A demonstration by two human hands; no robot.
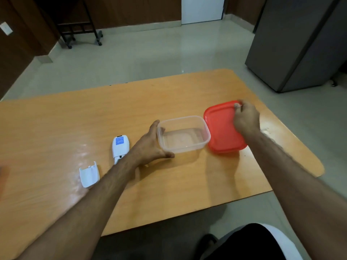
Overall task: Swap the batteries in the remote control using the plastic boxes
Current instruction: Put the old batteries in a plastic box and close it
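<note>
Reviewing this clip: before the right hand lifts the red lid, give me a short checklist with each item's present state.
1. Right hand pinches the far corner of the red lid: ok.
2. Left hand steadies the clear box at its left wall: ok.
3. Clear box open, no batteries visible inside: ok.
4. Remote control lies back up, cover off: ok.
5. Battery cover lies apart on the table: ok.
6. Batteries under the red lid: cannot tell.

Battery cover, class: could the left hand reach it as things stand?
Probably yes. The battery cover lies bare on the table beside the left forearm; the left hand at the clear box need only draw back.
</note>
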